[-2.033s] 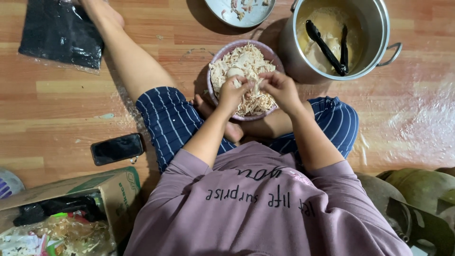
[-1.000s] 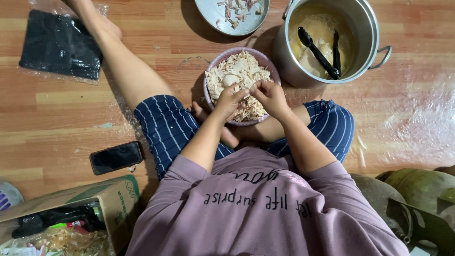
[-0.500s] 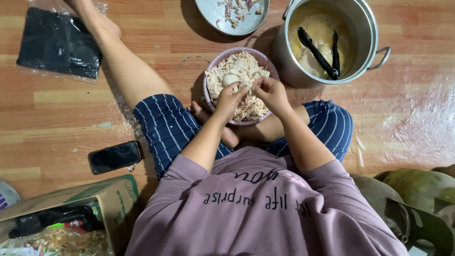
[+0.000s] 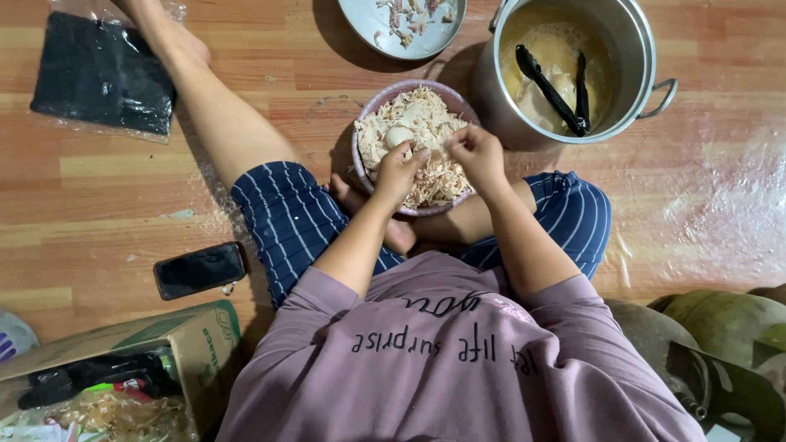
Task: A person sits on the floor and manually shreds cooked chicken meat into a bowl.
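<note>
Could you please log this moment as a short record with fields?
Setting: person seated on wooden floor
Left hand: pinching pale shredded meat over the round purple bowl
Right hand: pulling the same meat, close beside the left
Behind bowl: steel pot of yellowish broth holding black tongs; grey plate of scraps
Floor, left: black phone, cardboard box
</note>
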